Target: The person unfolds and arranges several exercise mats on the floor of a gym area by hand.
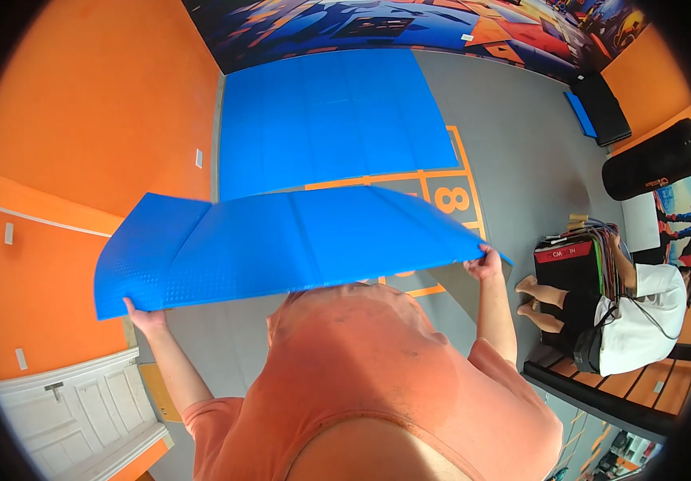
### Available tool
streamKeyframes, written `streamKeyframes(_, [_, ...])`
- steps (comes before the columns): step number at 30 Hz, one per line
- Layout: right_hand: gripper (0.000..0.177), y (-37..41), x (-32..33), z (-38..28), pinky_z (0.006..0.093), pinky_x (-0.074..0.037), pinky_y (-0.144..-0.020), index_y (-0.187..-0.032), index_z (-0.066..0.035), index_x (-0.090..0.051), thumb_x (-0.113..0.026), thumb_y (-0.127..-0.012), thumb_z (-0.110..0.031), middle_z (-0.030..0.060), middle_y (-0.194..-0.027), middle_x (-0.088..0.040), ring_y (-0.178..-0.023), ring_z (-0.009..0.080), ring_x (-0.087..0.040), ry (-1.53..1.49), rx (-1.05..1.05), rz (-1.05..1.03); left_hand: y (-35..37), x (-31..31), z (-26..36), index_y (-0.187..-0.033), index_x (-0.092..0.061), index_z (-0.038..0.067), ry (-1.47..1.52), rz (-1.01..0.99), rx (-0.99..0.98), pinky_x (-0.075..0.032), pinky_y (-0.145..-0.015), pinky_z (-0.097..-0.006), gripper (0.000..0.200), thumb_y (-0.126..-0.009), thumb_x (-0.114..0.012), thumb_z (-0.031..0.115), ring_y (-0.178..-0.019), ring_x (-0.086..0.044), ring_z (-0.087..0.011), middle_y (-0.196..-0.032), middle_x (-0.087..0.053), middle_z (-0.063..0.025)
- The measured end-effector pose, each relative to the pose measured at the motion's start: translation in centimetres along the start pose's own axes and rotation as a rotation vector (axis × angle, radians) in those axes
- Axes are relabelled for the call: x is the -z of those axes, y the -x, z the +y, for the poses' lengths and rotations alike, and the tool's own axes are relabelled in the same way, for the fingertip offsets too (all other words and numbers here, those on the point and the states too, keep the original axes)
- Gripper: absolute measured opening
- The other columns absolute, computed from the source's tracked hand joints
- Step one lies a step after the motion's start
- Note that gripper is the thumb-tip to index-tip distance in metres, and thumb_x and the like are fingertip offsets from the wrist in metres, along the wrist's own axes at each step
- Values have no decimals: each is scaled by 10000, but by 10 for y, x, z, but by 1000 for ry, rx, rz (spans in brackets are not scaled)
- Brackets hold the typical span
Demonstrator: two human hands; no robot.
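Note:
A wide blue exercise mat (265, 240) with fold creases is stretched out in front of my body, held off the floor. My left hand (146, 316) grips its near edge close to the left corner, thumb on top. Near the right end, my right hand (485, 263) is closed around the edge. The fingers under the mat are mostly hidden. Beyond it, a larger blue mat surface (329, 112) lies flat on the grey floor against the far wall.
Orange floor markings (451, 199) show between the mats. At the right a person (642, 313) in a white shirt stands beside a rack of hanging gear (578, 256). A black punching bag (654, 160), black mats (602, 108) and a white door (81, 401) line the sides.

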State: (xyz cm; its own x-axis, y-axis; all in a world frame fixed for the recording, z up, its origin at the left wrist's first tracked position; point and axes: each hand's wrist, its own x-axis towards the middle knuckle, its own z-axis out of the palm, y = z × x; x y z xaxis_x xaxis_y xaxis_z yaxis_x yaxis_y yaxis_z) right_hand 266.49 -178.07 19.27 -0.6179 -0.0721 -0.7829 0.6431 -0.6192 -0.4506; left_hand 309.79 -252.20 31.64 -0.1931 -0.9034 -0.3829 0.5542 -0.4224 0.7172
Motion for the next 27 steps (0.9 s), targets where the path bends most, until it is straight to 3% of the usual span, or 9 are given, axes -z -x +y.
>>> streamKeyframes(2, [210,-22,31,14,382,-550,-768,-1068,-101,-616,-492,-913,-169,67,-973,-717,-789,236,-696,-18,-183,183,3,7,19,-1535,-383,90,-16,-7,-10,-369,-1148,-588,641,-1050,-434,507,-1380,-446,-382,-1543,-437,-155])
streamKeyframes(3, [210,-41,48,25,382,-550,-768,-1068,-101,-616,-492,-913,-169,67,-973,-717,-789,236,-696,-12,-184,180,10,4,29,-1533,-384,84,-39,-7,-47,-376,-1144,-586,640,-1051,-437,502,-1378,-450,-382,-1540,-441,-158])
streamKeyframes(6, [90,-64,73,61,366,-460,-664,-860,-128,-575,-498,-865,-173,41,-757,-664,-579,192,-600,-5,-375,106,22,5,64,-1526,-388,68,-83,-5,-137,-389,-1135,-580,636,-1053,-446,489,-1372,-455,-385,-1536,-446,-164])
streamKeyframes(8, [106,-40,52,88,360,-359,-621,-750,-145,-502,-484,-846,-187,3,-619,-565,-473,162,-437,71,-330,303,41,0,86,-1522,-392,59,-104,-4,-187,-396,-1130,-576,633,-1054,-451,482,-1369,-458,-388,-1534,-448,-167])
streamKeyframes(10, [195,-34,51,95,362,-345,-591,-785,-155,-537,-474,-930,-269,-7,-598,-485,-505,176,-388,59,-341,393,69,-14,103,-1520,-384,34,-111,-46,-233,-387,-1137,-568,639,-1054,-463,464,-1373,-452,-391,-1542,-437,-175])
streamKeyframes(13, [393,-35,67,110,418,-403,-685,-848,-195,-603,-444,-1000,-520,-15,-696,-624,-616,194,-546,168,-377,426,94,-23,119,-1525,-370,20,-127,-49,-231,-369,-1151,-567,637,-1058,-464,443,-1380,-443,-394,-1552,-422,-179])
streamKeyframes(16, [385,-49,82,109,436,-434,-728,-929,-204,-654,-446,-991,-522,-4,-741,-663,-693,216,-605,202,-368,480,93,-16,125,-1533,-351,11,-153,-57,-242,-354,-1164,-562,646,-1058,-466,433,-1390,-433,-390,-1565,-406,-181])
streamKeyframes(22, [376,-79,126,81,321,-417,-527,-964,-181,-655,-455,-974,-499,10,-766,-660,-627,213,-587,193,-420,574,79,1,140,-1530,-363,13,-172,-59,-188,-358,-1164,-555,632,-1061,-461,426,-1393,-436,-382,-1566,-409,-179])
streamKeyframes(27, [267,-112,171,70,353,-459,-529,-914,-154,-614,-496,-978,-385,25,-788,-651,-685,167,-612,390,-84,636,98,-13,137,-1518,-386,16,-204,-35,-170,-368,-1157,-555,616,-1062,-463,423,-1379,-455,-379,-1552,-430,-174])
